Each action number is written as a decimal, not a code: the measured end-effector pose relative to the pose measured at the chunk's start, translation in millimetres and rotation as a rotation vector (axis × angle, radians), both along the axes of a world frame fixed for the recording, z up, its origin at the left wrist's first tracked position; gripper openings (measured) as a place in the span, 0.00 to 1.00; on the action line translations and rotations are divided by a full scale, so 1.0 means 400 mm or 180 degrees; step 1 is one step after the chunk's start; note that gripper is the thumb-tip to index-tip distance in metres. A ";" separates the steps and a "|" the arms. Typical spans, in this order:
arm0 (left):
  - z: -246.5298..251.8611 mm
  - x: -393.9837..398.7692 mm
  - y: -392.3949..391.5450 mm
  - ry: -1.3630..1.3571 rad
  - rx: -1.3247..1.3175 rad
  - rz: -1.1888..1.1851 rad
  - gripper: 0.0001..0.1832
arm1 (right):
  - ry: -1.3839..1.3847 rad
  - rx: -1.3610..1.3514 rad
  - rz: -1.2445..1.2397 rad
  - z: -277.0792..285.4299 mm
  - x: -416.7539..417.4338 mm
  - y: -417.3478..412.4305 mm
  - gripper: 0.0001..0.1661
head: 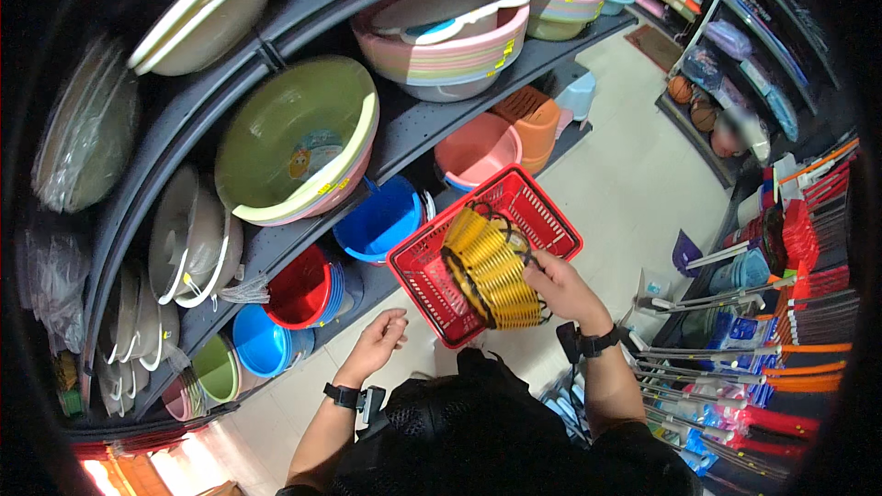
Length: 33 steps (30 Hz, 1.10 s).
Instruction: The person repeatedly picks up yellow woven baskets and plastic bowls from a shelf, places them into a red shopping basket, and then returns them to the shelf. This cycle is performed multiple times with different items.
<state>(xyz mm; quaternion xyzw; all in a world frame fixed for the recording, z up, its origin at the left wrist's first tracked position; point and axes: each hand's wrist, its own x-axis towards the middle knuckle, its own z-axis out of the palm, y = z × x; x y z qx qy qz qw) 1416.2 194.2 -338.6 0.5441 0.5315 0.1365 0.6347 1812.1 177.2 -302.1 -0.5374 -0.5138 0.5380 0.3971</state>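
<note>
My right hand [561, 284] grips the rim of a yellow woven basket [493, 269] with dark trim. The woven basket is tilted and overlaps the red plastic shopping basket [551, 224] beneath it; I cannot tell whether it rests inside. Something pale and reddish lies in the shopping basket, mostly hidden. To the left of the shopping basket, my left hand [379, 343] hangs in the air with nothing in it, its fingers loosely curled and a little apart.
Dark shelving [413, 151] on the left carries stacked plastic basins [296, 138] and, lower down, blue buckets [379, 217] and red buckets [296, 289]. Mops and brooms [730, 365] with long handles line the right side. A tiled floor [620, 151] runs between them.
</note>
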 end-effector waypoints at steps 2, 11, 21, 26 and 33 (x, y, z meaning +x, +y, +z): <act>0.047 0.050 0.008 -0.0288 0.0103 0.0229 0.33 | 0.0439 -0.0154 0.0040 0.035 -0.034 -0.029 0.19; 0.110 -0.042 -0.121 -0.1632 -0.0538 0.0802 0.42 | 0.0613 0.0128 0.0276 0.208 -0.230 -0.126 0.22; 0.204 -0.280 -0.368 -0.1526 0.0312 0.1865 0.41 | 0.1591 0.0265 0.0440 0.241 -0.492 -0.137 0.22; 0.234 -0.389 -0.467 -0.1378 0.0695 0.2382 0.42 | 0.1749 0.0291 0.0892 0.265 -0.647 -0.120 0.22; 0.210 -0.468 -0.591 -0.1567 0.0536 0.3250 0.39 | 0.1409 0.0125 0.1688 0.293 -0.848 -0.074 0.18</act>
